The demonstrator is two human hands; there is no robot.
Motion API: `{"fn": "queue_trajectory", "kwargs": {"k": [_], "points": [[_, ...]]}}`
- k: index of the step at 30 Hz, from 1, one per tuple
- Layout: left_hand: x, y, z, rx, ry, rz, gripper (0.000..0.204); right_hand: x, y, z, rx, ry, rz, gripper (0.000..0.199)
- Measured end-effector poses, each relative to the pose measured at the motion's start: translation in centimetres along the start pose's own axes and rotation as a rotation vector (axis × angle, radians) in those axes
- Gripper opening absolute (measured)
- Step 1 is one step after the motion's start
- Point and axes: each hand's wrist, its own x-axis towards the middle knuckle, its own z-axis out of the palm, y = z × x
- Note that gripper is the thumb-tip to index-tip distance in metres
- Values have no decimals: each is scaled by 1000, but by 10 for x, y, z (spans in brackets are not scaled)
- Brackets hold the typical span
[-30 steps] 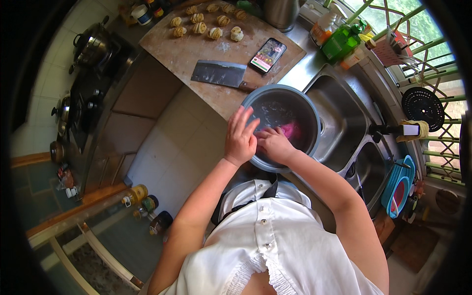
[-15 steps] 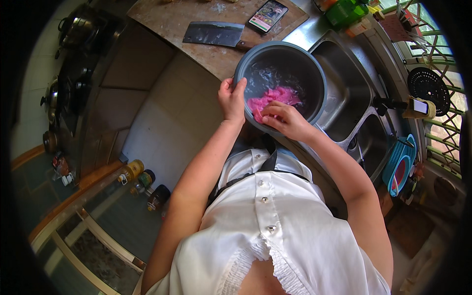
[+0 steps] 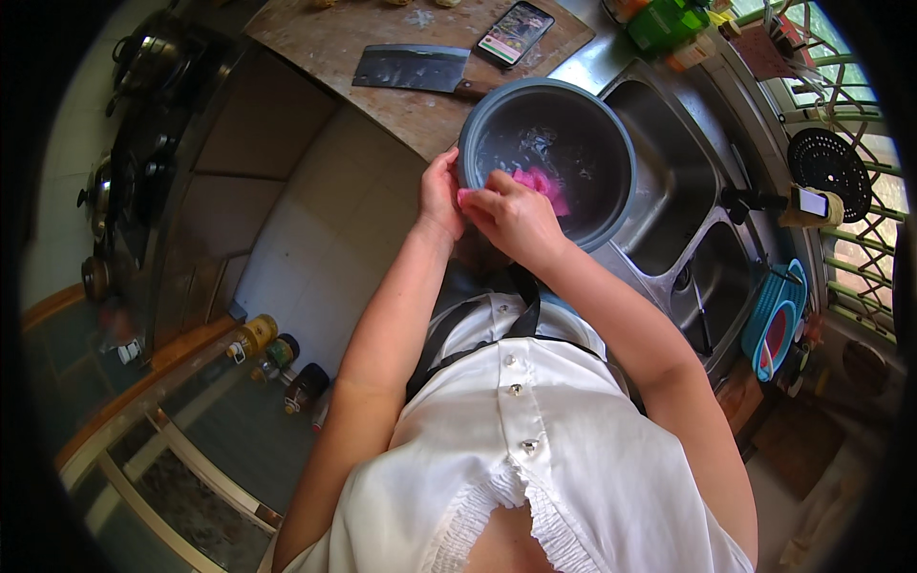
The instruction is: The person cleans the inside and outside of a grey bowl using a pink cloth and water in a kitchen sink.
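A round grey pot (image 3: 600, 158) is held at the counter's edge, in front of the sink. A little water seems to glint on its dark inside. My left hand (image 3: 440, 196) grips the pot's left rim, its fingers partly hidden by the wall. My right hand (image 3: 519, 218) is closed on a wet pink cloth (image 3: 543, 187), pinching part of it over the near-left rim close to my left hand. The rest of the cloth lies inside the pot, partly covered by that hand.
Beyond the pot, a cleaver (image 3: 411, 69) and a phone (image 3: 517, 33) lie on a wooden board (image 3: 315, 43). A double steel sink (image 3: 659, 172) is at the right, with a blue basket (image 3: 772, 306) beside it. Several bottles (image 3: 280, 353) stand low at the left.
My right hand has moved left and up, from inside the pot to its rim, drawing part of the pink cloth along. My left hand still holds the pot.
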Motion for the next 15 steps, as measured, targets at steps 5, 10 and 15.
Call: {"fn": "queue_trajectory", "kwargs": {"k": [5,10,15], "points": [[2,-3,-2,-60,158,59,27,42,6,14,129,103,123,15],[4,3,-4,-82,126,40,26,29,3,1,159,5,23,16],[7,2,-10,-134,103,-27,29,-22,9,-17,180,-74,-165,15]]}}
